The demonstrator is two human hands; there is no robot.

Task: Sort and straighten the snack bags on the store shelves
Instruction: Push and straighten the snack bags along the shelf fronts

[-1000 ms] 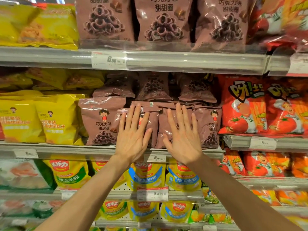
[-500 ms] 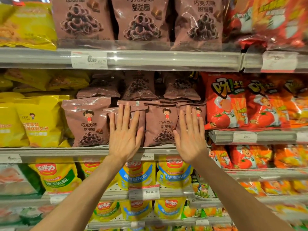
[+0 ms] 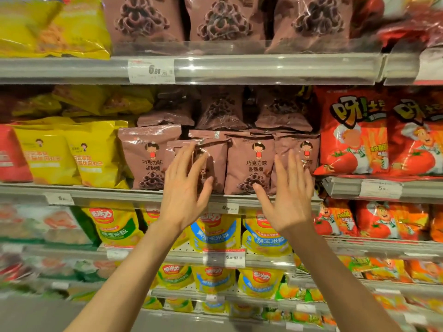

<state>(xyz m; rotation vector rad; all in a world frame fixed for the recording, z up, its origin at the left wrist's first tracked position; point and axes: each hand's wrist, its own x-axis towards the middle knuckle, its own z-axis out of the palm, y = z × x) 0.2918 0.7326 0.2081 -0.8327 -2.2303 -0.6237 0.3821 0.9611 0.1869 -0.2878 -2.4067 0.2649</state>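
The middle shelf [image 3: 143,196] carries a row of brown chocolate-ring snack bags [image 3: 250,161], standing between yellow bags [image 3: 96,154] and red tomato-stick bags [image 3: 352,133]. A second ago both palms pressed flat on this row; now they have drawn back a little, so the pushing seems finished here. The bags are glossy, crinkled film pillows. The left hand [image 3: 183,195] and right hand [image 3: 288,197] have fingers spread, holding nothing.
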